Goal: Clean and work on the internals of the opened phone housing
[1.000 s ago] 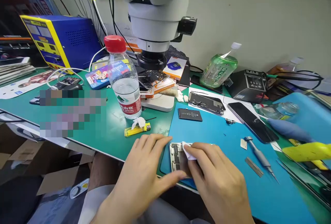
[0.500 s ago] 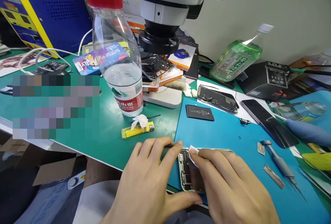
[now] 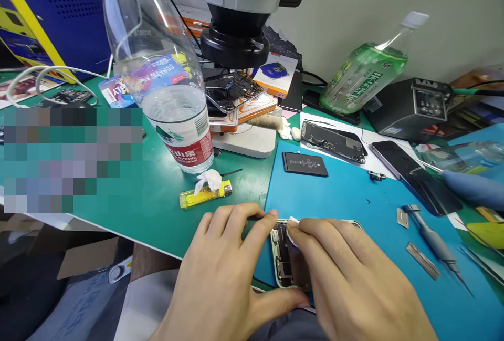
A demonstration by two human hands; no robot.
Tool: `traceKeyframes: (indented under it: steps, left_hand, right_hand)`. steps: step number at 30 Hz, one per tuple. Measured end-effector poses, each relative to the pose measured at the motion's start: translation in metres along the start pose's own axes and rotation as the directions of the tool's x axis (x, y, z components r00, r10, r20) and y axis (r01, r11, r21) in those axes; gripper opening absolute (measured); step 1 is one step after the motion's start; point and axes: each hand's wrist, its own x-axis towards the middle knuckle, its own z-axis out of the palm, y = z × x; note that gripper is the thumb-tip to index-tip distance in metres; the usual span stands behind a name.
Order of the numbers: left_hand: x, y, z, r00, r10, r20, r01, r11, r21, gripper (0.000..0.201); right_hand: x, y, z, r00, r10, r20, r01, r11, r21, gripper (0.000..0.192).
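Note:
An opened phone housing (image 3: 281, 258) with bare inner parts lies at the near edge of the blue mat. My left hand (image 3: 222, 270) grips it by its left end, index finger at the top corner and thumb along the near edge. My right hand (image 3: 354, 272) is closed, pinching a small white wipe (image 3: 292, 223) against the inside of the housing. Most of the wipe and the housing's right part are hidden under those fingers. Farther back on the mat lies a black phone battery (image 3: 305, 164).
A water bottle (image 3: 177, 125) and a yellow lighter (image 3: 205, 194) stand and lie left of the mat (image 3: 334, 194). Microscope optics (image 3: 236, 31) hang above. To the right are a grey precision screwdriver (image 3: 437, 244), a metal strip (image 3: 422, 260) and a dark phone (image 3: 415, 175).
My head view has shifted a little, so the bottle and microscope appear farther left and higher. The right fingers have moved slightly on the housing, and less of the wipe shows. The left hand keeps its grip.

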Motion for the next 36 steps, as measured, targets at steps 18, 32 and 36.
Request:
traceKeyframes:
  steps: [18,32,36]
  left_hand:
    - [0.001,0.002,-0.001,1.0,-0.017,-0.005,0.017,1.0,0.016,0.077]
    - [0.002,0.001,-0.002,1.0,-0.007,0.009,0.007,1.0,0.001,0.077]
    - [0.002,0.001,-0.002,1.0,-0.003,0.005,0.003,1.0,0.002,0.079]
  right_hand:
    - [0.004,-0.002,0.001,0.998,-0.049,-0.026,0.047,0.997,-0.068,0.031]
    - [0.011,-0.003,0.0,0.999,-0.024,-0.034,0.024,1.0,-0.007,0.025]
    - [0.011,-0.002,-0.001,0.999,-0.035,-0.026,0.035,0.999,-0.007,0.024]
